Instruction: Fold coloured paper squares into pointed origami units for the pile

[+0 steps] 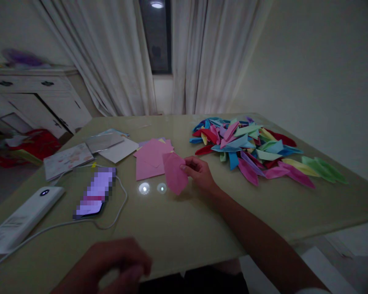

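My right hand (199,173) pinches a folded piece of pink paper (174,173) by its right edge, thumb against fingers. The paper is held upright just above the table, in front of a stack of pink paper sheets (150,163). Low in the view, blurred by motion, my left hand (119,259) is over the near table edge. Its fingers are curled toward the thumb, and no object shows in them.
A heap of folded colored paper pieces (239,139) covers the table's right rear. To the left lie a lit phone (95,192), a white power bank (24,220), a white cable (122,204) and flat paper packets (69,159). The table (178,228) ends near my lap.
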A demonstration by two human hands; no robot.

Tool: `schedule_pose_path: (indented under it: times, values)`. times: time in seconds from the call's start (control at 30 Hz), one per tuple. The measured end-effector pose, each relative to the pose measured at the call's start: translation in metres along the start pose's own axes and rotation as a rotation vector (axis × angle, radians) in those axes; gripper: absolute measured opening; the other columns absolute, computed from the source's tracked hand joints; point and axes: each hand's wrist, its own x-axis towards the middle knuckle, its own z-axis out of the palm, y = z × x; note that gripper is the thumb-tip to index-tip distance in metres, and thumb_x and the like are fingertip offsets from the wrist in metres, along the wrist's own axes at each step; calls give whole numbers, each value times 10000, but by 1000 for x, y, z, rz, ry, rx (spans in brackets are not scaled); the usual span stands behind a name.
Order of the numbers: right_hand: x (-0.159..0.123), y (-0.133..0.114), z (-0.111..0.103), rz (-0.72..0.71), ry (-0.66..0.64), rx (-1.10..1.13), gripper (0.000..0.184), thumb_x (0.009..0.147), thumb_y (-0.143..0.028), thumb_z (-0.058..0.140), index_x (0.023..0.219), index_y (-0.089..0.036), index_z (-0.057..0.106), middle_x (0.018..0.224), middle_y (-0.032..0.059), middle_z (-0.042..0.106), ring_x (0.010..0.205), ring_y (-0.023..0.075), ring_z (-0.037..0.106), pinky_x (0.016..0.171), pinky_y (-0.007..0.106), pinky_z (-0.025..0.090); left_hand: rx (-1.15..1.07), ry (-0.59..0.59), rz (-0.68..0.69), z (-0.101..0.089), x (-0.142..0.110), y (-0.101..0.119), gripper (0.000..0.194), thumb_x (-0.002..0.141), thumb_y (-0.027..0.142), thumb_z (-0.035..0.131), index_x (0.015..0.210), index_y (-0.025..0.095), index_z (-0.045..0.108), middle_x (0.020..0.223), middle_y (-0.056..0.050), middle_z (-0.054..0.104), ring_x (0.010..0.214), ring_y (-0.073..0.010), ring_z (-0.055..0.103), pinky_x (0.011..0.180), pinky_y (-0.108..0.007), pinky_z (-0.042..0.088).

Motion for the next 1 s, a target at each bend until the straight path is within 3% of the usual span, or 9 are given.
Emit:
schedule_pose_path:
  times: [0.03, 0.1, 0.17, 0.23, 0.3, 0.43, 0.53, 0.77, 1.0]
  values:
    - [0, -1, 0, 13, -2, -1, 362, 727, -485, 918, 879, -207, 742, 827, 15, 739, 751, 178, 665, 717, 323, 562, 10, 37, 27, 12, 19, 8, 404, 754, 505, 879, 1146, 459, 795, 908, -23, 798, 809, -299, 769, 675, -417, 674]
    - [-1, -1, 0, 36, -13, -8, 372, 711, -495, 930, 843, -206, 738, 796, 8, 730, 731, 174, 653, 706, 319, 556, 61, 232, 144, 37, 65, 22, 381, 807, 438, 843, 1162, 311, 782, 904, -55, 779, 830, -278, 760, 731, -406, 661]
    - [-2, -2, 0, 49, -29, -2, 377, 706, -494, 937, 828, -204, 730, 797, 7, 727, 729, 169, 648, 707, 312, 550, 32, 422, 296, 56, 112, 30, 405, 854, 422, 807, 1219, 265, 732, 1063, -78, 770, 982, -272, 754, 819, -402, 644]
    - [-4, -2, 1, 43, -52, 0, 373, 726, -482, 929, 881, -205, 732, 821, 8, 723, 741, 166, 647, 711, 301, 540, -13, 443, 343, 66, 147, 27, 456, 847, 437, 822, 1238, 241, 694, 1193, -99, 738, 989, -252, 742, 774, -365, 630]
    - [-6, -1, 1, 17, -87, -24, 406, 764, -452, 906, 1052, -222, 736, 834, -5, 695, 735, 158, 633, 686, 279, 515, -66, 417, 367, 66, 166, 15, 446, 839, 455, 838, 1183, 209, 697, 1141, -93, 743, 964, -244, 743, 784, -358, 625]
    - [-10, 0, 1, -47, -198, -133, 471, 883, -389, 801, 1315, -264, 660, 874, -19, 630, 718, 140, 574, 649, 252, 446, -89, 359, 347, 56, 170, -5, 427, 891, 493, 792, 1193, 196, 730, 1065, -82, 777, 917, -245, 752, 797, -367, 614]
    - [-11, 1, 0, -67, -254, -211, 371, 935, -383, 749, 1272, -241, 687, 893, -10, 609, 737, 141, 559, 688, 268, 451, -61, 279, 355, 50, 169, -6, 391, 909, 494, 770, 1164, 199, 756, 1067, -87, 784, 923, -247, 751, 801, -363, 605]
    - [-7, -1, -1, -37, -241, -199, 350, 922, -456, 778, 1174, -226, 701, 910, 1, 631, 747, 150, 571, 688, 266, 450, -202, 182, 333, 49, 173, -3, 270, 902, 435, 803, 1031, 210, 728, 1015, -50, 759, 909, -211, 721, 799, -320, 582]
    - [-6, -7, -4, -79, -271, -284, 269, 975, -453, 709, 1112, -222, 710, 1030, 31, 677, 794, 155, 569, 726, 274, 455, -378, 70, 250, 53, 171, -8, 301, 915, 473, 818, 994, 215, 685, 1207, -69, 734, 993, -193, 692, 832, -295, 581]
